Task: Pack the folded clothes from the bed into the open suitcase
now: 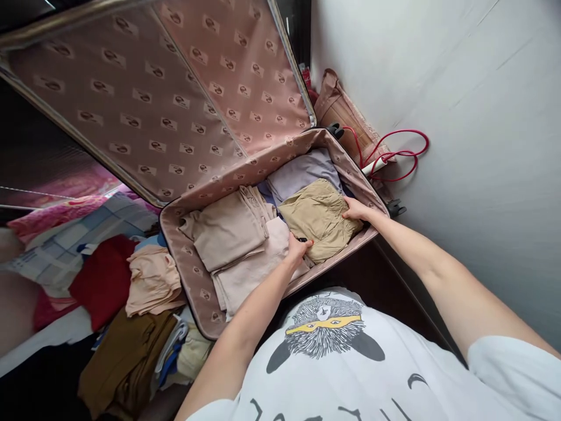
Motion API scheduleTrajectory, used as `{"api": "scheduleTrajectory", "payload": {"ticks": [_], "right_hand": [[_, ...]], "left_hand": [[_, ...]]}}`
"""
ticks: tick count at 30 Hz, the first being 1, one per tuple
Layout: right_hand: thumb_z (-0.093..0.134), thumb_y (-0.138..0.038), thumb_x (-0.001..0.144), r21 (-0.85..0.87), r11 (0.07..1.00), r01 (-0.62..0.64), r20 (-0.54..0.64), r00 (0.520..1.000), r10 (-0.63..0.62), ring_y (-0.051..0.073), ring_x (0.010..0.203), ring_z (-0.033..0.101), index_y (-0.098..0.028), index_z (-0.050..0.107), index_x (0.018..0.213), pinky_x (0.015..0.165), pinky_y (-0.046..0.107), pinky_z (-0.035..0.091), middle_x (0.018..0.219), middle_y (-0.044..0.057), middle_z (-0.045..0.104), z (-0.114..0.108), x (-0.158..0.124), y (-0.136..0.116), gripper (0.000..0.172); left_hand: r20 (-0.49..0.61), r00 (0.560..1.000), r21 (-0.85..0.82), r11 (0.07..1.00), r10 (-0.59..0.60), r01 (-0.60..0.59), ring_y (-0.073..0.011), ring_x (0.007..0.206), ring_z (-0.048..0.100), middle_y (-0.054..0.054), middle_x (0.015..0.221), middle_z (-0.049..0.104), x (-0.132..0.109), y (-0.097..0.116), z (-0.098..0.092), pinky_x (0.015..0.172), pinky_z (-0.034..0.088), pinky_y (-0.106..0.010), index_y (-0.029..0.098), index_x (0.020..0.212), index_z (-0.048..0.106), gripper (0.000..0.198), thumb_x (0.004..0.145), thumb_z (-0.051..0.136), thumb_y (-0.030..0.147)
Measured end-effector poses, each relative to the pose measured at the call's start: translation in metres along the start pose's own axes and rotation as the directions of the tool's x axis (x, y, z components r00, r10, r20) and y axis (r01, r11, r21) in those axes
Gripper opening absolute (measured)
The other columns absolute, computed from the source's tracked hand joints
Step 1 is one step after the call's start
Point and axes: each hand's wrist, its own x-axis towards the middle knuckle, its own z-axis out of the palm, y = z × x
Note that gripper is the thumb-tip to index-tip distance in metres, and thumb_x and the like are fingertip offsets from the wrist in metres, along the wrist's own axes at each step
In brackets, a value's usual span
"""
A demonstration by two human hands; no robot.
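A folded khaki garment (322, 213) lies in the right part of the open suitcase (199, 298). My left hand (299, 248) grips its near left edge, thumb on top and fingers mostly hidden. At its right edge my right hand (356, 209) is closed on the fabric, the fingers partly tucked out of sight. Behind the khaki garment sits folded lavender-grey clothing (302, 172). To the left are folded beige trousers (230, 228), partly on top of a pale pink folded garment (249, 275).
The suitcase lid (175, 88) stands raised at the back. Left of the case are piled clothes, among them a red garment (103, 280), a peach one (153, 278) and a brown one (127, 356). A red cable (407, 152) loops near the wall (460, 117) at right.
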Motion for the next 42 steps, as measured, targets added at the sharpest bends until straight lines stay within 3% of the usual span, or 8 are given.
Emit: {"api": "scheduleTrajectory", "payload": {"ticks": [8,14,22,26,30,35,39,42], "right_hand": [[0.071,-0.018,0.076,-0.337,0.940,0.052,0.004,0.999,-0.054,0.028,0.114,0.066,-0.016,0.059,0.133,0.096,0.033,0.050,0.128,0.012,0.070,-0.015,-0.019,-0.006,0.059],[0.058,-0.015,0.086,-0.548,0.828,-0.117,-0.083,0.993,0.086,0.033,0.115,0.066,-0.017,0.050,0.143,0.094,0.038,0.050,0.124,0.018,0.070,-0.021,-0.024,-0.022,0.057],[0.050,-0.011,0.093,-0.688,0.684,-0.245,-0.150,0.969,0.196,0.039,0.119,0.065,0.005,0.026,0.157,0.098,0.047,0.050,0.125,0.035,0.063,-0.021,-0.036,-0.044,0.070],[0.062,-0.029,0.093,-0.814,0.577,-0.070,-0.161,0.981,-0.109,0.045,0.131,0.054,-0.010,0.012,0.167,0.100,0.055,0.049,0.146,0.036,0.047,-0.012,-0.052,-0.058,0.091],[0.086,-0.049,0.071,-0.863,0.465,0.197,0.132,0.977,-0.170,0.060,0.148,0.022,-0.038,0.002,0.167,0.099,0.070,0.045,0.173,0.024,0.001,0.016,-0.049,-0.041,0.128],[0.084,-0.054,0.067,-0.902,0.396,0.170,0.162,0.985,-0.054,0.066,0.149,0.009,-0.036,0.012,0.167,0.095,0.082,0.037,0.172,0.026,-0.002,0.056,-0.018,0.009,0.125],[0.079,-0.057,0.067,-0.906,0.388,0.170,0.144,0.985,-0.097,0.064,0.151,0.009,-0.035,0.016,0.167,0.095,0.084,0.036,0.173,0.024,0.002,0.062,-0.013,0.026,0.120],[0.075,-0.056,0.067,-0.911,0.383,0.152,0.116,0.986,-0.116,0.063,0.151,0.013,-0.035,0.018,0.167,0.095,0.084,0.037,0.173,0.024,0.006,0.059,-0.017,0.027,0.118]], "left_hand": [[-0.113,0.989,0.359,0.932,0.094,-0.047,-0.0225,0.108,0.068,-0.008,0.120,0.071,-0.008,-0.002,0.002,0.093,0.052,-0.033,0.024,0.121,0.054,0.066,0.063,0.080,0.006],[-0.088,0.982,0.365,0.922,0.168,-0.125,-0.0198,0.112,0.067,-0.008,0.124,0.069,-0.004,-0.009,0.030,0.097,0.050,-0.030,0.024,0.124,0.051,0.063,0.069,0.078,0.008],[-0.038,0.995,0.550,0.834,0.088,-0.053,-0.0265,0.120,0.064,-0.016,0.129,0.065,-0.009,0.008,0.039,0.101,0.051,-0.038,0.019,0.136,0.046,0.071,0.075,0.081,0.019],[0.165,0.859,0.772,0.479,0.485,-0.419,-0.0383,0.152,0.033,-0.022,0.161,0.036,-0.026,0.023,0.027,0.122,0.030,-0.055,0.023,0.159,0.030,0.111,0.068,0.092,0.027],[0.530,0.737,0.782,0.093,0.420,-0.616,-0.0494,0.158,0.001,-0.016,0.174,0.012,-0.027,0.023,0.034,0.123,0.010,-0.072,0.032,0.162,0.034,0.120,0.061,0.097,0.035],[0.630,0.728,0.749,0.036,0.271,-0.662,-0.0392,0.160,0.011,-0.011,0.173,0.022,0.005,0.010,0.044,0.125,0.011,-0.069,0.036,0.158,0.044,0.068,0.094,0.061,0.020],[0.679,0.702,0.713,0.034,0.213,-0.700,-0.0459,0.159,0.011,-0.019,0.172,0.021,-0.004,0.017,0.038,0.120,0.016,-0.076,0.027,0.155,0.050,0.074,0.086,0.073,0.022],[0.732,0.667,0.654,0.128,0.139,-0.745,-0.0526,0.153,0.023,-0.027,0.166,0.029,-0.039,0.031,0.008,0.113,0.032,-0.076,0.017,0.147,0.058,0.074,0.079,0.082,0.035]]}}
